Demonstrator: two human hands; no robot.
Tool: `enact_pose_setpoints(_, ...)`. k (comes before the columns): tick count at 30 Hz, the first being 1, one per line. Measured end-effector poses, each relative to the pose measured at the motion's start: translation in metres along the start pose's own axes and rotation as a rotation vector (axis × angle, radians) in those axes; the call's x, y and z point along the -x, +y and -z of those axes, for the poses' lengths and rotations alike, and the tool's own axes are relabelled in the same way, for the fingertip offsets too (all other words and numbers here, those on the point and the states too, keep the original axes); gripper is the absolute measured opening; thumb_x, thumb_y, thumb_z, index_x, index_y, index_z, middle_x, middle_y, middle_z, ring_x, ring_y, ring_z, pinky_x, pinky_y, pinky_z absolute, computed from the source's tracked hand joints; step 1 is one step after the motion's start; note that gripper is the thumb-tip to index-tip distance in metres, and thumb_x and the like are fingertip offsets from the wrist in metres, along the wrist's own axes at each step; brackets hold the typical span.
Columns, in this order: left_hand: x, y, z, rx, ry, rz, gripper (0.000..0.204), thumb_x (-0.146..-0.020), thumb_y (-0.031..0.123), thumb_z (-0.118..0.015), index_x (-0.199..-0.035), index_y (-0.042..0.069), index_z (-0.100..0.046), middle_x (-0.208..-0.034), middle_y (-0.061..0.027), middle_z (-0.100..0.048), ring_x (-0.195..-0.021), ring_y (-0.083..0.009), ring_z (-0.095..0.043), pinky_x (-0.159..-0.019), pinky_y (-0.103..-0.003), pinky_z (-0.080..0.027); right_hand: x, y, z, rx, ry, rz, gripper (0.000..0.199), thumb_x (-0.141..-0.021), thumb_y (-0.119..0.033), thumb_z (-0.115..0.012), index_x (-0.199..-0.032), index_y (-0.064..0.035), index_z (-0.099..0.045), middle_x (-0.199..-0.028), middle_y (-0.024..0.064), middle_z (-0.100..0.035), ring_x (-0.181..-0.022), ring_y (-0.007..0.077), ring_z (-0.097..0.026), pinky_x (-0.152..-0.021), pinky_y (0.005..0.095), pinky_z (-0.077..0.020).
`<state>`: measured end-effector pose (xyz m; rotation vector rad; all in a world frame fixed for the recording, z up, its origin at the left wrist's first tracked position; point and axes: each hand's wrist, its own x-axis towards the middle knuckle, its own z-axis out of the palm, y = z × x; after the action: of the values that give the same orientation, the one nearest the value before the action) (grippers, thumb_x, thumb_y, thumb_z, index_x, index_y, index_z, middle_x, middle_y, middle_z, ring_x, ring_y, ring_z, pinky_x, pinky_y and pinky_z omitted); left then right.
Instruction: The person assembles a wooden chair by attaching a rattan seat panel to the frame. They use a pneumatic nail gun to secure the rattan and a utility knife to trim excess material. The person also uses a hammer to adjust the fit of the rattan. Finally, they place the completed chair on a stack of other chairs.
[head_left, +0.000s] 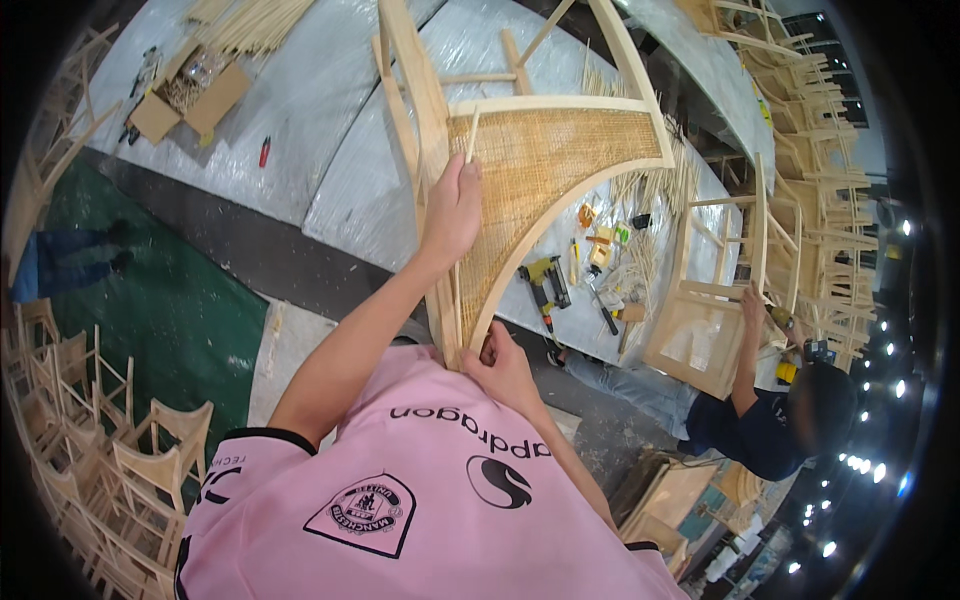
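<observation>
The wooden chair (548,102) reached over the table (350,190), one narrow corner close against the pink shirt (450,500). I saw the left hand (457,208) pinching a thin strip (473,132) between thumb and fingers, along one edge of the woven panel (545,145). The right hand (503,374) curled at that near corner; whether its fingertips gripped anything, I couldn't tell. A nail gun (545,285) and hammer (606,314) lay beyond, and a co-worker (755,425) handled another chair (700,345) off to the right.
</observation>
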<state>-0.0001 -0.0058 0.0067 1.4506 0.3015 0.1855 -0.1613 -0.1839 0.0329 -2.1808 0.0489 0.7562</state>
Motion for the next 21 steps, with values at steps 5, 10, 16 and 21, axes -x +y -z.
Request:
enact_pose_setpoints(5,-0.001,0.002,0.008,-0.085,0.012,-0.03,0.023,-0.112,0.022,-0.042,-0.107,0.004,-0.056,-0.076,0.0005,-0.05,-0.067,-0.011,-0.047,-0.06,-0.032,-0.041,0.004,-0.007,-0.003,-0.003,0.038,0.028,0.064,-0.082,-0.041,-0.079,-0.128,-0.0007,-0.06,-0.072,0.0101,-0.064,-0.061,0.0222,-0.062,-0.06,0.0361,-0.0498)
enact_pose_setpoints(10,-0.001,0.001,0.012,-0.304,-0.043,-0.139,0.025,-0.108,0.021,-0.047,-0.108,-0.001,-0.056,-0.083,-0.0181,-0.059,-0.078,-0.0296,-0.058,-0.071,-0.047,-0.045,0.005,0.005,-0.004,-0.05,0.051,-0.004,0.072,-0.078,-0.051,-0.08,-0.129,-0.0046,-0.059,-0.093,0.019,-0.072,-0.08,0.0336,-0.072,-0.07,0.0437,-0.0555)
enact_pose_setpoints(16,-0.017,-0.072,0.055,-0.737,0.21,-0.429,0.038,-0.11,0.025,-0.047,-0.122,-0.01,-0.055,-0.126,-0.023,-0.054,-0.115,-0.0416,-0.049,-0.108,-0.051,-0.035,0.003,0.007,0.006,-0.005,0.018,0.02,0.069,-0.076,-0.053,-0.077,-0.117,-0.0011,-0.058,-0.095,0.0253,-0.072,-0.089,0.0449,-0.071,-0.077,0.0543,-0.0554)
enact_pose_setpoints(21,-0.004,-0.068,0.01,-0.715,0.238,-0.347,0.046,-0.113,0.031,-0.044,-0.131,-0.011,-0.052,-0.138,-0.0259,-0.047,-0.125,-0.0427,-0.04,-0.112,-0.053,-0.029,0.015,0.029,0.006,-0.013,0.118,0.066,0.065,-0.077,-0.052,-0.076,-0.116,-0.0039,-0.055,-0.084,0.0242,-0.07,-0.082,0.0458,-0.07,-0.07,0.0557,-0.0536)
